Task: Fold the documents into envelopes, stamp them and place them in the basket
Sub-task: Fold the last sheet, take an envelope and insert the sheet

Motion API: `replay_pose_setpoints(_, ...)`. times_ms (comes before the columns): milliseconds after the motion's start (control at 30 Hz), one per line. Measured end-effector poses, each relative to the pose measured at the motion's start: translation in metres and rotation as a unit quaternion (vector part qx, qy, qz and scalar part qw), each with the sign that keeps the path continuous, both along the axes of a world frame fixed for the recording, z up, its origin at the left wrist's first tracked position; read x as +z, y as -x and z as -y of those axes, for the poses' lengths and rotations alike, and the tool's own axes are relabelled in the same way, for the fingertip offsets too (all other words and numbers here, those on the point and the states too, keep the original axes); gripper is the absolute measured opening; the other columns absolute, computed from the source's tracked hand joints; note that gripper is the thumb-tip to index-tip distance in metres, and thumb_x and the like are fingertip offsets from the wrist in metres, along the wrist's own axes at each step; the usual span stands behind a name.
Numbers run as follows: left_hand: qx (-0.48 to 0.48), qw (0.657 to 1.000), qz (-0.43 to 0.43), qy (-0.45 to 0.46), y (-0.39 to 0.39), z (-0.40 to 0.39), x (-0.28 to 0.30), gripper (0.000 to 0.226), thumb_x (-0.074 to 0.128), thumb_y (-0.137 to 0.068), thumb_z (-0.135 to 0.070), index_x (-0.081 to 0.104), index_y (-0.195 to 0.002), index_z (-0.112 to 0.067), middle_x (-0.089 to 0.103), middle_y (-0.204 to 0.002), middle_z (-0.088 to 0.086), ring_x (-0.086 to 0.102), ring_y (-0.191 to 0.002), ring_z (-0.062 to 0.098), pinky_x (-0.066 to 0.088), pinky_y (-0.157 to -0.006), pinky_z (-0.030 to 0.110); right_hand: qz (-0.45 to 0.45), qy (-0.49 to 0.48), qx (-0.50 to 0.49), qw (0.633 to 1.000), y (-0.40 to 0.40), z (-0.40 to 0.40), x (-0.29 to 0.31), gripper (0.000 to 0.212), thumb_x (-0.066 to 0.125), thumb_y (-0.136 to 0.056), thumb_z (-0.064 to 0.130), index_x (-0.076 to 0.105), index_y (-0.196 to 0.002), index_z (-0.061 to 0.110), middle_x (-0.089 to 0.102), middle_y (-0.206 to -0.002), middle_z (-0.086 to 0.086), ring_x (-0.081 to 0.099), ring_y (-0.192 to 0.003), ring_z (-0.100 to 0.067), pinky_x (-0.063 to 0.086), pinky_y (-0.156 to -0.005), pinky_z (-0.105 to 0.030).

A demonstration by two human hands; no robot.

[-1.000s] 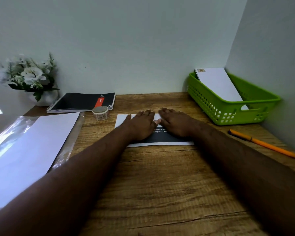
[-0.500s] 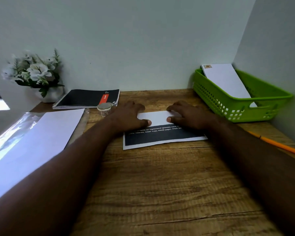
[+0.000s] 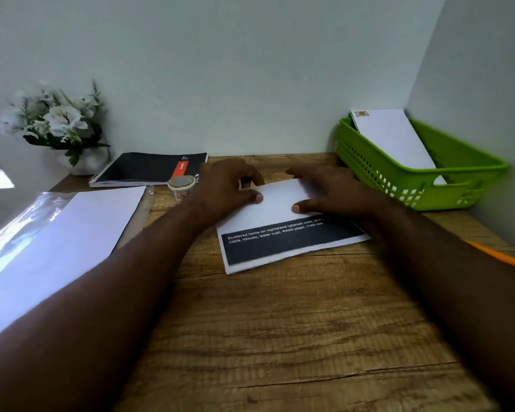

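Observation:
A printed document [image 3: 292, 245] with a black text band lies on the wooden desk, its far part turned over towards me as a white flap. My left hand [image 3: 223, 188] holds the flap's left side, thumb on top and fingers curled behind the fold. My right hand [image 3: 330, 191] holds the right side the same way, its fingers blurred. A green basket [image 3: 428, 173] stands at the back right with a stamped white envelope [image 3: 390, 138] leaning in it. A small roll of stamps [image 3: 180, 184] sits just left of my left hand.
White envelopes on a clear plastic sleeve [image 3: 72, 227] lie at the left. A black spiral notebook [image 3: 143, 169] and a pot of white flowers [image 3: 57, 123] stand at the back left. An orange pen [image 3: 500, 255] lies at the right edge. Walls close the back and right.
Both hands went from lying flat on the sheet to taking its far edge and bringing it towards me. The white flap now covers more of the sheet.

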State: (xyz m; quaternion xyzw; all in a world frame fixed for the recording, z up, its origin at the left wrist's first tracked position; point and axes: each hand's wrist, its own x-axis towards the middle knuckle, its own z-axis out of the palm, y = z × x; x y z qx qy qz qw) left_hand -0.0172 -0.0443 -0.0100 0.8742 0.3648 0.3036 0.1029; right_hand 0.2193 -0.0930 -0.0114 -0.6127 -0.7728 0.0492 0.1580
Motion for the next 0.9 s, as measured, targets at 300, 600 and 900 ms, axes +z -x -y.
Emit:
replay_pose_setpoints(300,0.035,0.972,-0.09,-0.214,-0.003,0.015,0.001,0.011,0.067,-0.083,-0.018,0.067,-0.092,-0.023,0.064,-0.106,-0.003,0.056,-0.104,0.023,0.021,-0.085,0.034,0.093,-0.231,0.023,0.968,0.009,0.002,0.004,0.014,0.069,-0.081,0.021,0.074,-0.094,0.022,0.07,-0.1,0.003,0.062,-0.097,-0.023,0.032,-0.091,-0.042)
replay_pose_setpoints(600,0.041,0.985,-0.165,0.011,-0.015,0.018,-0.01,0.015,0.046,-0.091,-0.034,0.06,-0.094,-0.03,0.061,-0.11,-0.01,0.051,-0.111,0.013,0.011,-0.114,0.053,-0.043,0.005,0.045,0.998,0.011,0.009,0.003,0.016,0.066,-0.085,0.03,0.073,-0.097,0.022,0.065,-0.101,0.013,0.054,-0.088,0.004,0.034,-0.068,-0.001)
replay_pose_setpoints(900,0.066,0.983,-0.172,0.02,-0.033,-0.002,-0.025,0.029,0.046,-0.094,-0.029,0.056,-0.121,-0.025,0.052,-0.127,0.004,0.045,-0.12,0.026,0.036,-0.102,0.04,0.048,-0.026,-0.006,0.999,0.036,-0.009,-0.015,0.033,0.051,-0.09,0.023,0.06,-0.122,0.022,0.057,-0.12,-0.002,0.05,-0.111,-0.019,0.042,-0.095,-0.036)
